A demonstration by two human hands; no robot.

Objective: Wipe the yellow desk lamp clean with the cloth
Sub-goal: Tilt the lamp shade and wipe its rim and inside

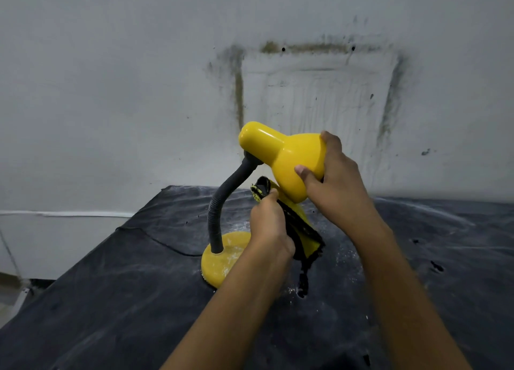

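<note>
Cloth (306, 237) partly behind left hand (268, 225)

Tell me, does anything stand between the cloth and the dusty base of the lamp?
Nothing visible does. The left grip holds the cloth under the shade, which the right grip holds; the base lies uncovered just below.

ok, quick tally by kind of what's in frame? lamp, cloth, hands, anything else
Lamps: 1, the yellow lamp
Cloths: 1, the yellow and black cloth
Hands: 2, left hand gripping the cloth, right hand holding the lamp's shade
Tables: 1, the dark covered table
Total: 5
</note>
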